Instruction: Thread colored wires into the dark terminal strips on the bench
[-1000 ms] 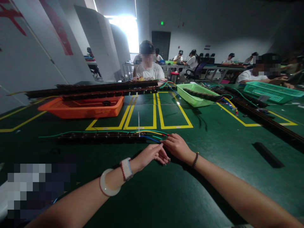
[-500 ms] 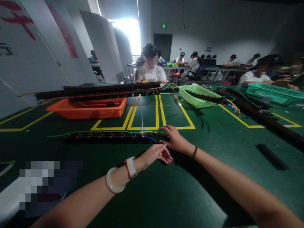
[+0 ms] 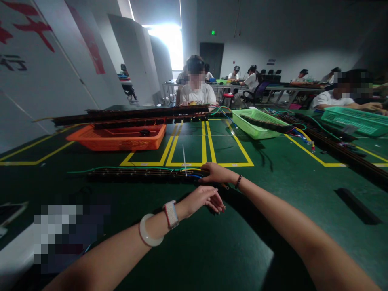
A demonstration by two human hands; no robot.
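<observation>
In front of me on the green table lies a long dark strip (image 3: 127,175) with wires along it. A green wire (image 3: 112,167), yellow wires and a blue wire (image 3: 194,176) run to its right end. My right hand (image 3: 218,173) is closed over the wires at that end, its fingertips partly hidden. A thin white cable tie (image 3: 184,159) sticks up from the strip just left of this hand. Nearer to me, my left hand (image 3: 207,200) is held apart from the strip, fingers loosely bent, with nothing visible in it.
An orange basket (image 3: 121,143) stands at the back left, with long dark strips (image 3: 130,115) across it. A light green basket (image 3: 257,127) holds another wired strip. Further right are a teal basket (image 3: 354,121) and a black bar (image 3: 357,206). A person (image 3: 197,93) sits opposite.
My right hand has lowered and closed onto the wires at the strip's end. My left hand stays just in front of it, moved little. The whole view has shifted slightly.
</observation>
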